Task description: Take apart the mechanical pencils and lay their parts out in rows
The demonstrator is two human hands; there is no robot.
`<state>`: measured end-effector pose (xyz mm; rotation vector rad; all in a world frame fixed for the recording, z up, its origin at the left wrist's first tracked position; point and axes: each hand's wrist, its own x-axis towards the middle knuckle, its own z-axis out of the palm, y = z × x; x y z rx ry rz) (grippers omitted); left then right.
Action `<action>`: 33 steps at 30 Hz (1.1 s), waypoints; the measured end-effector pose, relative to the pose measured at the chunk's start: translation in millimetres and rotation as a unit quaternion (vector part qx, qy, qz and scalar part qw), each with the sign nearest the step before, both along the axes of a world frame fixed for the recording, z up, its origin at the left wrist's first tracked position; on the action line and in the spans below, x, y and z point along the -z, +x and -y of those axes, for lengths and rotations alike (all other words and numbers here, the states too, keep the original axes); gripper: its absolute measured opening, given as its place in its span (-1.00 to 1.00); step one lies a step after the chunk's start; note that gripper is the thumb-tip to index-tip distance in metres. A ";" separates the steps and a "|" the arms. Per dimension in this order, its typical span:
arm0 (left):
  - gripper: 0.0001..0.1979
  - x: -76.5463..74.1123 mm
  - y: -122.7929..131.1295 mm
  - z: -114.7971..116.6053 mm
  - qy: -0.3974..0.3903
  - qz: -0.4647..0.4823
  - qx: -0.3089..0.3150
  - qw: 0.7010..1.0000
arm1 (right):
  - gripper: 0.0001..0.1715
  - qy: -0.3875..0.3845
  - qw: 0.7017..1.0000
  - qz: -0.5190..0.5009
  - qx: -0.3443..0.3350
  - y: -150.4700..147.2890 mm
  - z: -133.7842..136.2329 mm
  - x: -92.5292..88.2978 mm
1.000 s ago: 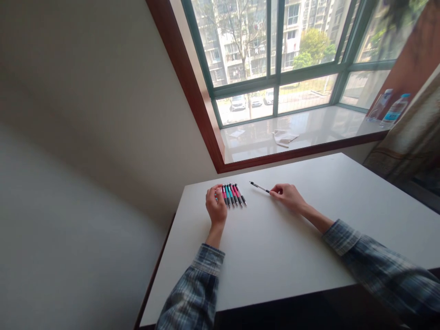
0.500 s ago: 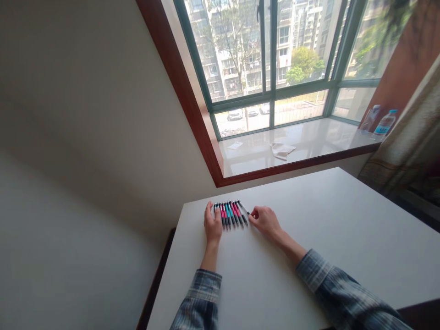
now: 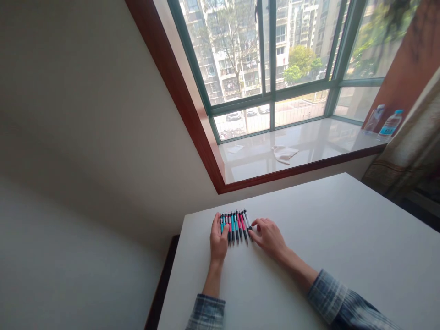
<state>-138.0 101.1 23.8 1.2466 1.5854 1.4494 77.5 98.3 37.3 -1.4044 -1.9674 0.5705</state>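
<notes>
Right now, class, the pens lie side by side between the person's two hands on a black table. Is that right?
Not quite: the table is white, as the head view shows. The pens do lie side by side between the left hand and the right hand.

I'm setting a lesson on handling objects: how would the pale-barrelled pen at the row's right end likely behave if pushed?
The pale-barrelled pen looks stiff, judging by its straight barrel, and probably light, being slender. On the smooth-looking table it may slide or roll, though the pens beside it would likely check it leftward.
</notes>
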 end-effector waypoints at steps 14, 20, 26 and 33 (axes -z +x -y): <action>-0.35 1.8 4.2 -0.7 -0.001 0.045 0.019 0.999 | -0.47 -0.025 0.976 -0.214 0.035 -25.8 -15.3 13.6; -0.38 -3.0 7.0 2.0 -0.011 0.099 0.011 0.995 | -0.47 -0.073 0.970 -0.232 0.023 -30.6 -12.3 6.8; -0.43 -0.1 5.7 1.6 -0.008 0.142 0.008 0.990 | -0.44 -0.087 0.962 -0.257 0.023 -29.7 -14.2 11.7; -0.43 0.8 20.3 -2.0 -0.032 0.200 0.024 0.979 | -0.34 -0.144 0.921 -0.362 -0.020 -50.9 -18.4 25.3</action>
